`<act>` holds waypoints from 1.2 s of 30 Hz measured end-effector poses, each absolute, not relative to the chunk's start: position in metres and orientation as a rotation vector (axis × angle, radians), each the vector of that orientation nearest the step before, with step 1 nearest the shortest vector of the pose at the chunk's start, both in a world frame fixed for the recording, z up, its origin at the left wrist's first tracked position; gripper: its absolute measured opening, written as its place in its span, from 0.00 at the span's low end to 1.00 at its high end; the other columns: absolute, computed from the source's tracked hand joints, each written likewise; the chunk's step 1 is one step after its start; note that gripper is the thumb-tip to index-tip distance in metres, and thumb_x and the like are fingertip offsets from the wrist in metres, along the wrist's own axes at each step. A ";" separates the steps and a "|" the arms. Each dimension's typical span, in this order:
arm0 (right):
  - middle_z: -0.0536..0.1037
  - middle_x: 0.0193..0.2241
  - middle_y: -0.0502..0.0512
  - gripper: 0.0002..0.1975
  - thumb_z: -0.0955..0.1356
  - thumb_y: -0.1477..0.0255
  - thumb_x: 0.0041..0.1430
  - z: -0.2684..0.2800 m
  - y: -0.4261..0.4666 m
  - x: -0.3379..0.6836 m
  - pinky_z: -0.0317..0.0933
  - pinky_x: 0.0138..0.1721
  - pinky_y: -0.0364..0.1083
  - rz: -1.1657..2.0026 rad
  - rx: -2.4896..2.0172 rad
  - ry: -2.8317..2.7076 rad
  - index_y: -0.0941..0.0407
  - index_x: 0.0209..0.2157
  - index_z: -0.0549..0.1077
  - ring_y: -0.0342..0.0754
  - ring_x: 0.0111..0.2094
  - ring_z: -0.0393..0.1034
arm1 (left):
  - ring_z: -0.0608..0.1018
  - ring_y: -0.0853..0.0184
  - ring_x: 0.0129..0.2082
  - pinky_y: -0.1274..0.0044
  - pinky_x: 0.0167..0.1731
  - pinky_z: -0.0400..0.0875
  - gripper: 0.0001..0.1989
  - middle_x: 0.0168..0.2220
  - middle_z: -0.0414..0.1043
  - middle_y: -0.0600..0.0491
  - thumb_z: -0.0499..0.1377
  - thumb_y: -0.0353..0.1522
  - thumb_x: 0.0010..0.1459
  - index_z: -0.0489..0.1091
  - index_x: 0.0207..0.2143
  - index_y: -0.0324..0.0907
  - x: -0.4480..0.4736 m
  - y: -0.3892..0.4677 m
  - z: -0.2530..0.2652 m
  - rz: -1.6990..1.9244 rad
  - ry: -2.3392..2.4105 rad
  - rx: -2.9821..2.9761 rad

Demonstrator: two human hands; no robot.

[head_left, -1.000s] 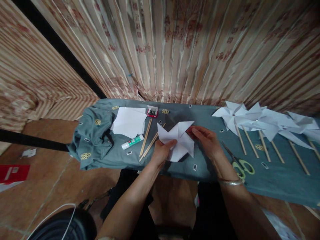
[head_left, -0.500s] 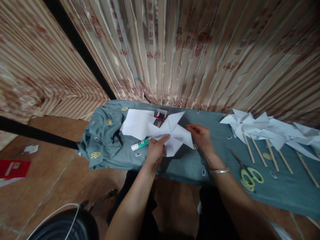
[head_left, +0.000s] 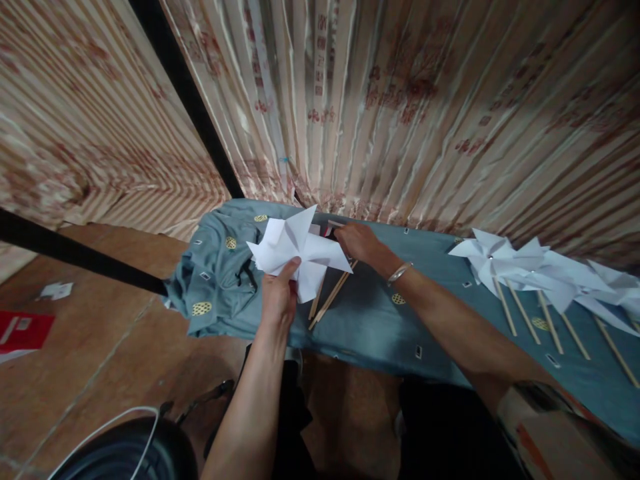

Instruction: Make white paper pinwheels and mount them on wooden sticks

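Observation:
My left hand pinches a white paper pinwheel near its centre, thumb on top. Its blades are folded to the middle and no stick is attached. Beneath it lies white paper, mostly covered. My right hand is at a small red and white box at the back of the table. Its fingers are curled together at the box, and their tips are hidden, so whatever they hold cannot be made out. Several thin wooden sticks lie between my hands, partly under the pinwheel.
Several finished pinwheels with wooden sticks lie in a row at the right. A grey-green cloth covers the table and bunches up at the left end. Patterned curtains hang behind. A black stool stands at lower left.
My left hand has moved the pinwheel left, over the white paper and glue stick. My right hand has reached forward and left to the small box. My right forearm now hides the scissors.

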State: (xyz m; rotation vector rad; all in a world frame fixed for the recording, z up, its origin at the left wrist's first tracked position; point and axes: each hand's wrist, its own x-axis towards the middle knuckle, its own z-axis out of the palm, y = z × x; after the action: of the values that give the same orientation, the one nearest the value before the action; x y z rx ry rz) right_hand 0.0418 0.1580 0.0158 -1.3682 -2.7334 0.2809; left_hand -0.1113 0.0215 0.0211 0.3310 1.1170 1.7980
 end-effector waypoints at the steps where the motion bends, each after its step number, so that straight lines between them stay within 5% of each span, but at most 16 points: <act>1: 0.82 0.40 0.72 0.13 0.63 0.78 0.62 0.016 0.159 0.044 0.63 0.45 0.52 0.247 -1.378 -2.754 0.63 0.37 0.80 0.62 0.46 0.74 | 0.82 0.55 0.44 0.68 0.46 0.77 0.19 0.36 0.83 0.48 0.71 0.30 0.33 0.76 0.33 0.39 -0.112 0.021 0.021 1.802 1.117 0.318; 15: 0.82 0.43 0.70 0.14 0.63 0.75 0.64 0.011 0.171 0.024 0.66 0.47 0.54 0.151 -1.614 -2.693 0.62 0.42 0.81 0.63 0.47 0.76 | 0.83 0.57 0.39 0.69 0.44 0.78 0.21 0.32 0.83 0.49 0.72 0.27 0.30 0.76 0.33 0.37 -0.112 0.017 0.023 1.839 1.027 0.195; 23: 0.82 0.41 0.73 0.15 0.62 0.77 0.63 0.002 0.168 0.022 0.65 0.47 0.57 0.263 -1.601 -2.573 0.64 0.36 0.81 0.66 0.46 0.75 | 0.84 0.56 0.39 0.69 0.45 0.77 0.21 0.32 0.83 0.48 0.72 0.28 0.29 0.77 0.32 0.37 -0.111 0.018 0.024 1.838 1.009 0.196; 31: 0.82 0.33 0.62 0.12 0.63 0.76 0.61 -0.017 0.174 0.034 0.63 0.46 0.54 0.451 -1.534 -2.221 0.58 0.30 0.78 0.58 0.42 0.75 | 0.83 0.60 0.33 0.71 0.43 0.78 0.20 0.31 0.83 0.50 0.73 0.28 0.28 0.77 0.30 0.37 -0.111 0.019 0.024 1.846 1.032 0.202; 36: 0.81 0.28 0.56 0.12 0.65 0.69 0.60 -0.024 0.172 0.046 0.65 0.36 0.47 0.638 -1.454 -1.942 0.57 0.26 0.76 0.49 0.32 0.74 | 0.83 0.61 0.33 0.72 0.43 0.78 0.20 0.31 0.83 0.49 0.73 0.28 0.28 0.77 0.30 0.38 -0.108 0.020 0.023 1.836 1.045 0.224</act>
State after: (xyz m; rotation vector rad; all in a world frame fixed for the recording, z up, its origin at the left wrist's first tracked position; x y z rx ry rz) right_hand 0.0457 0.1715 -0.0238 -1.4543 -1.9416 0.6383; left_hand -0.1077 0.0201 0.0235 0.2244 1.0448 1.8358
